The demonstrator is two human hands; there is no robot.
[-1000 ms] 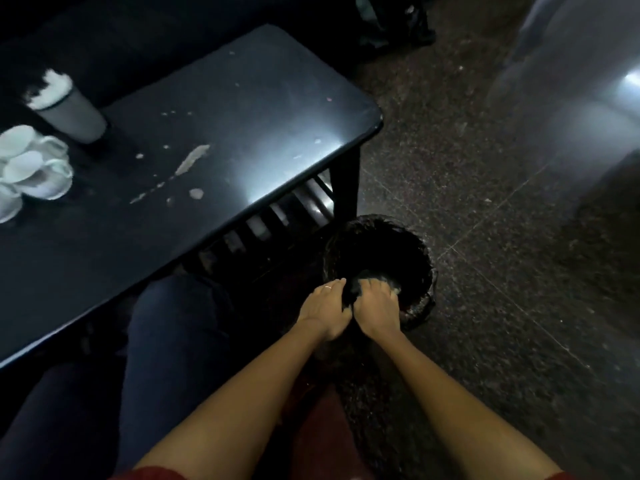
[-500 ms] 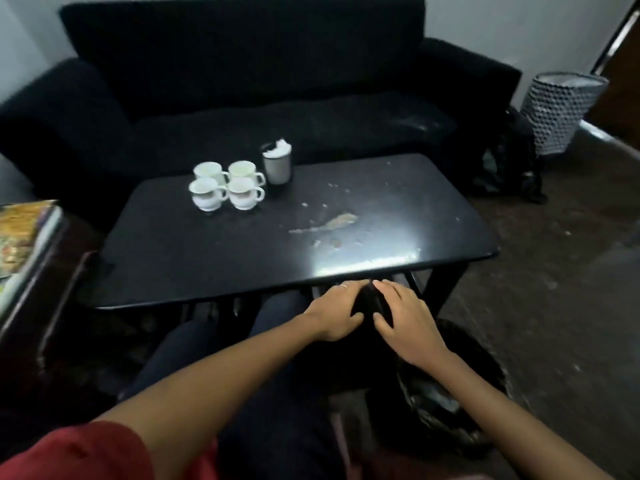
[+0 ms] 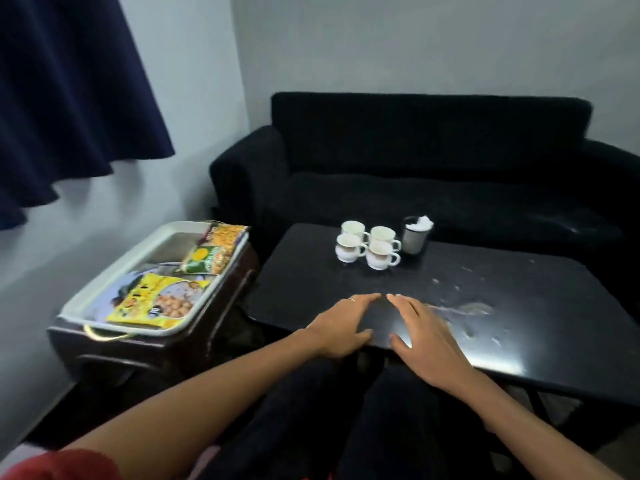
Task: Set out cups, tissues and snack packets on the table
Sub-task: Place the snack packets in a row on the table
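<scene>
Head view: both hands are held over the near edge of the black table (image 3: 519, 289)
Left hand (image 3: 341, 325): fingers extended, flat; nothing is held
Right hand (image 3: 420, 332): fingers spread, straight; nothing is held
Cups (image 3: 367, 245): four white, clustered at the table's far side
Tissues (image 3: 424, 221): seated in a holder (image 3: 415, 240) just beside the cups
Snack packets (image 3: 166, 299): laid in a white tray (image 3: 114, 271) on the side stand left of the table

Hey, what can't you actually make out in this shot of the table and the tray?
Head view only:
- Packets in the tray: print blurred, brand unreadable; how many lie underneath is hidden by the top ones.
- Cups: contents not clear at this size.
- Tissue holder: how many tissues, too small to tell.
- Left hand and right hand: whether they touch the table is unclear from blur.
</scene>
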